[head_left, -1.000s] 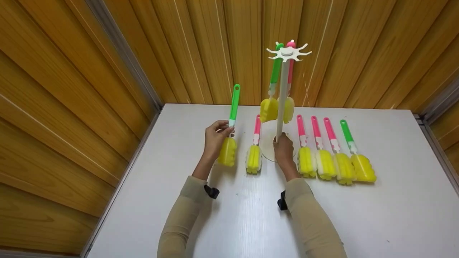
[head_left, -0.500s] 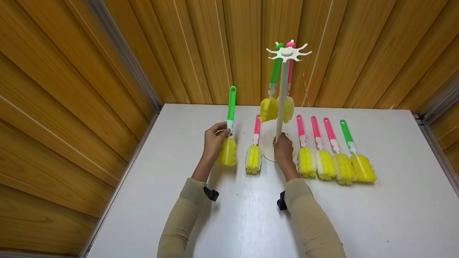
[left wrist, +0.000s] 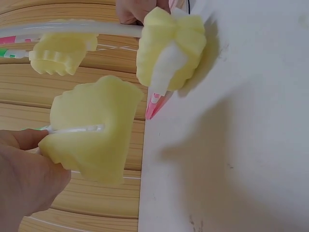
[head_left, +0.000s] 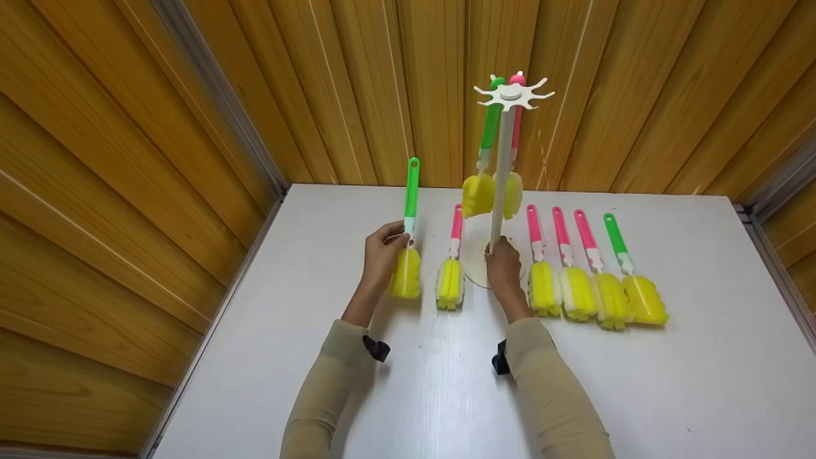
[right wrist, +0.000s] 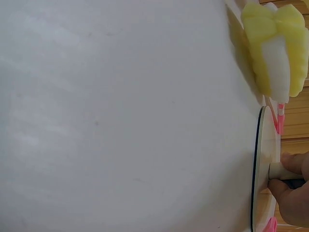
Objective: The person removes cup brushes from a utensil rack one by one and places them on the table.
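Brush with green handle (head_left: 410, 197) stands almost upright in my left hand (head_left: 381, 252), as the head view shows. Its end hole points to twelve o'clock and is on no hook. At three o'clock from it, my right hand (head_left: 503, 264) holds the white stand (head_left: 501, 185) low on its pole. On the star-shaped top (head_left: 510, 94), one green brush (head_left: 489, 131) hangs at eleven o'clock and one pink brush (head_left: 516, 137) near twelve. A lying brush (head_left: 451, 280) is at nine o'clock from the base (head_left: 475, 252); four brushes (head_left: 579, 290) lie toward four o'clock.

In the left wrist view, my grip is a narrow pinch at the neck, and the sponge seems to be above the table (left wrist: 265, 121).

In the right wrist view, my thumb and finger close around the pole, just above the base.

I judge this step as preparing to hang the brush while steadying the stand. The next move probably calls for raising it and fitting its hole onto a free arm, around nine o'clock.
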`<act>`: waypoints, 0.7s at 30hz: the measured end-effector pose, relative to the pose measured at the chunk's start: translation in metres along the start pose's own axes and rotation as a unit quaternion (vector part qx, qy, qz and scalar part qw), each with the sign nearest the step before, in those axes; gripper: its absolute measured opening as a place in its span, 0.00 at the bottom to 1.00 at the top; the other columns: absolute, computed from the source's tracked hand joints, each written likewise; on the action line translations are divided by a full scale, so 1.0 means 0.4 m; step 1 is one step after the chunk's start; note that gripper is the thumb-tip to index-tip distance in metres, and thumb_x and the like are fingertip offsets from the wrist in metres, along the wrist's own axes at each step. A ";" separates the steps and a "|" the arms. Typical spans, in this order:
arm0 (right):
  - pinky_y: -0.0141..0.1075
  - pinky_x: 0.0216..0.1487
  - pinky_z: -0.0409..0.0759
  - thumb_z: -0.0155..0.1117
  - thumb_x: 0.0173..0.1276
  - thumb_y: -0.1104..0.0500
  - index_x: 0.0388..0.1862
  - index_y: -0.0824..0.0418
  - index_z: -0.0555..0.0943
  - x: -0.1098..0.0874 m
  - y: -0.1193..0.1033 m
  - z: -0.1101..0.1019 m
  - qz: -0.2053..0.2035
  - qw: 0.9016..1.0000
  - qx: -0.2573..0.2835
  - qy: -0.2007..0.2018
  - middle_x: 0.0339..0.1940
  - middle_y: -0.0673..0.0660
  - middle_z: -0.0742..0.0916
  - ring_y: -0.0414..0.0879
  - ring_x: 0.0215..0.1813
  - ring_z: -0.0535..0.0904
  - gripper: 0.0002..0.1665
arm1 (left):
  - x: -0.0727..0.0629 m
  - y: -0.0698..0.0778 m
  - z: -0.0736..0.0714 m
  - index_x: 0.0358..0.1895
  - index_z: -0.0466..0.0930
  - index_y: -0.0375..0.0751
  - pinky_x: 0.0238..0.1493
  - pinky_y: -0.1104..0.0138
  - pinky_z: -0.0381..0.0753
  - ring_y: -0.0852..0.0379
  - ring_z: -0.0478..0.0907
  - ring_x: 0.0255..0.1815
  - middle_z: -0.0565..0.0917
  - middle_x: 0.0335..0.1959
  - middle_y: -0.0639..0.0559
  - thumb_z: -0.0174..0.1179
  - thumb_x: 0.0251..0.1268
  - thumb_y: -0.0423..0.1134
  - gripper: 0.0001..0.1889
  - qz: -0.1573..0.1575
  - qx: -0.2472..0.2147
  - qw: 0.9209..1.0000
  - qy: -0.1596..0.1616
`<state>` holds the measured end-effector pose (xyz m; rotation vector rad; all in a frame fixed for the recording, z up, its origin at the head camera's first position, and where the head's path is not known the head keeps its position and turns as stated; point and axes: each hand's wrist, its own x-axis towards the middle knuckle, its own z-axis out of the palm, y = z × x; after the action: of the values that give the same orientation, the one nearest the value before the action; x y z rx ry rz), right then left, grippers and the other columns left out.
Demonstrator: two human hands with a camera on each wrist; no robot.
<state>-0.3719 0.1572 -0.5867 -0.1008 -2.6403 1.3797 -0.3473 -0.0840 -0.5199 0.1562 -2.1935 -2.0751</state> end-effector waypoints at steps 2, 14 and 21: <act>0.59 0.49 0.81 0.56 0.74 0.71 0.45 0.72 0.75 0.000 0.000 -0.001 0.000 1.000 -0.001 -0.001 0.41 0.69 0.84 0.66 0.47 0.83 0.04 | 0.000 -0.004 0.003 0.61 0.82 0.40 0.55 0.62 0.82 0.52 0.84 0.50 0.85 0.53 0.47 0.60 0.72 0.31 0.17 -0.007 0.006 1.000 0.003; 0.56 0.52 0.80 0.54 0.77 0.69 0.49 0.71 0.74 -0.003 0.000 0.000 0.016 1.000 0.008 -0.018 0.44 0.67 0.83 0.62 0.48 0.81 0.06 | -0.006 -0.032 0.026 0.65 0.79 0.41 0.58 0.64 0.81 0.53 0.82 0.53 0.84 0.55 0.46 0.59 0.73 0.30 0.19 -0.012 0.016 1.000 -0.008; 0.53 0.52 0.81 0.53 0.79 0.68 0.50 0.69 0.73 -0.002 0.002 -0.001 0.022 0.999 0.011 -0.028 0.44 0.65 0.82 0.59 0.47 0.79 0.06 | 0.002 -0.051 0.039 0.64 0.79 0.38 0.58 0.63 0.81 0.51 0.81 0.55 0.84 0.55 0.44 0.60 0.71 0.27 0.20 -0.010 0.023 1.000 -0.004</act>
<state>-0.3711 0.1579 -0.5872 -0.1189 -2.6836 1.4444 -0.3507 -0.0697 -0.5409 0.1762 -2.2537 -2.0410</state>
